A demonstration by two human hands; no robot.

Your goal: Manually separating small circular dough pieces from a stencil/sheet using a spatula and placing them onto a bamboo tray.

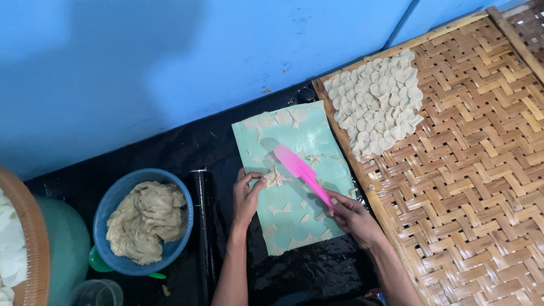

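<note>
While the right hand (354, 215) gripped the pink spatula (300, 170) by its handle, fingers wrapped narrow around it, the blade lay flat on the green sheet (306, 133) near its middle, tip just beside a clump of dough scraps (276, 178). Left hand (246, 195) rested on the sheet's left edge, fingers curled loosely and touching the scraps, holding nothing firm that I could see. Sheet sat on black plastic (187, 150) on the floor, with cut rounds (283, 117) at its far end and thin offcuts scattered across it. Risks, as I judged them: the sheet looked light and only the left fingers pinned it, so a hard scrape could slide or buckle it; the thin rounds at the top could tear or fold if the blade caught them; scraps could be pushed off the edge onto the plastic. Around it: woven bamboo tray (470, 170) touching the sheet's right side, a patch of rounds (377, 102) laid out at its far left corner. Black roll (204, 226) lay just left of the left wrist, near enough to bump. Blue bowl (110, 204) of dough (147, 221) further left, well apart. Basket rim (25, 238) at the far left edge; contents too cropped to tell. Blue wall (170, 56) behind.
</note>
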